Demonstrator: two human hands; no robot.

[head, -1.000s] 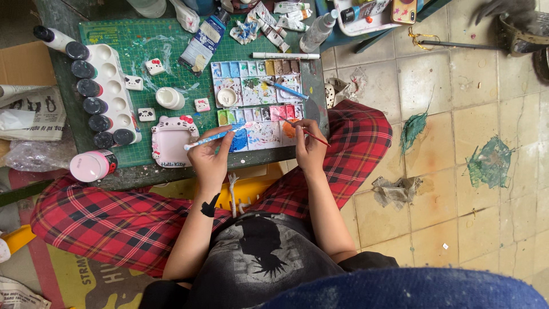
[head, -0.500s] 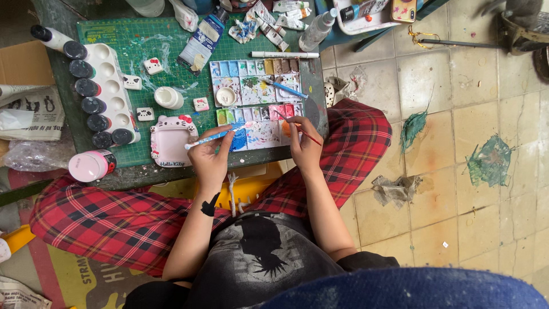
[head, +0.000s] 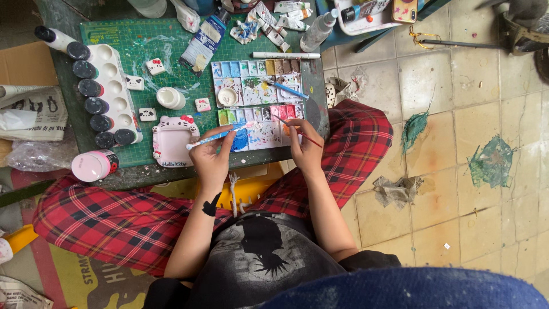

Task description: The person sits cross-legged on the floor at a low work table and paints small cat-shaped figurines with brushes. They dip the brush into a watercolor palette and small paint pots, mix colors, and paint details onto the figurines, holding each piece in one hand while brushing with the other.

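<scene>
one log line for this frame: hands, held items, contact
left hand: holds blue-handled brush, tip over paint palette | right hand: holds red-handled brush, tip at pink wells | surface: green cutting mat

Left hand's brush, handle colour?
Light blue handle on the brush, held by the left hand; head view.

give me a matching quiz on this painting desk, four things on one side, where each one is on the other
Things:
1. light blue brush
2. thin red brush
3. white marker pen
4. pink-capped paint bottle

Places:
A. lying just above the paint palette
B. in the right hand
C. at the near left edge of the green cutting mat
D. in the left hand

Pairs: 1-D, 2-B, 3-A, 4-C
</scene>
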